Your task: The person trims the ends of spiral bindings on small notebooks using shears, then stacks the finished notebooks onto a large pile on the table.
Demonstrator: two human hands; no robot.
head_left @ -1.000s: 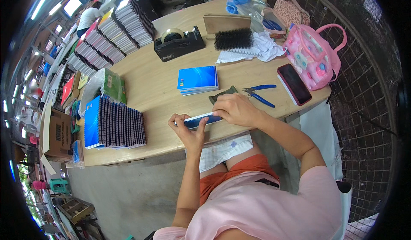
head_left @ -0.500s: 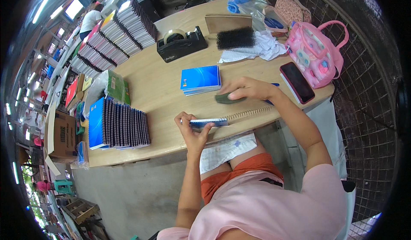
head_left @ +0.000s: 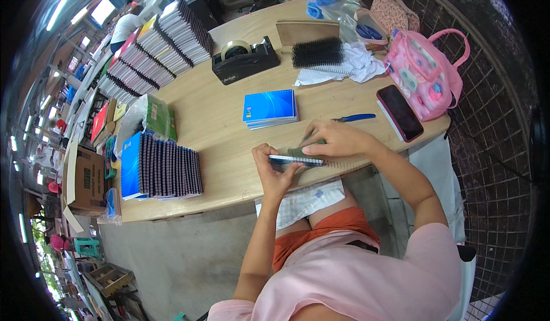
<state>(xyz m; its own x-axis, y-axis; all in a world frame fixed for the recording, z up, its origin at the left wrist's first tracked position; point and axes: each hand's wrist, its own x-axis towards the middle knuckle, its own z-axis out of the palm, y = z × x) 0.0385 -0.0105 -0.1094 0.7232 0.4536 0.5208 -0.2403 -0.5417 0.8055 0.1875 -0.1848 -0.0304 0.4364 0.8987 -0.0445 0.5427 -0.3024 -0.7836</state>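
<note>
A small notebook [head_left: 308,161] stands on edge near the table's front, its bound edge upward, gripped between the thumb and fingers of my left hand [head_left: 272,171]. From its right end sticks out a thin spiral wire coil [head_left: 342,164]. My right hand [head_left: 335,138] pinches a dark green pad [head_left: 296,152] whose exact kind I cannot make out; it lies along the notebook's bound edge. Beyond my hands is a short pile of blue-covered notebooks [head_left: 268,107]. A blue-handled hand tool [head_left: 356,117] lies beyond my right hand.
Left on the table [head_left: 223,149] stands a long row of spiral-bound notebooks [head_left: 169,166]. Farther back are a black tape dispenser [head_left: 245,60], black coils [head_left: 317,52] on crumpled paper and taller notebook stacks [head_left: 186,29]. A phone [head_left: 400,112] and pink bag [head_left: 427,75] occupy the right.
My right hand has come left and nearer with the green pad, down to the notebook's edge. My left hand and the notebook have shifted slightly right. Less coil sticks out, and the blue-handled tool is uncovered.
</note>
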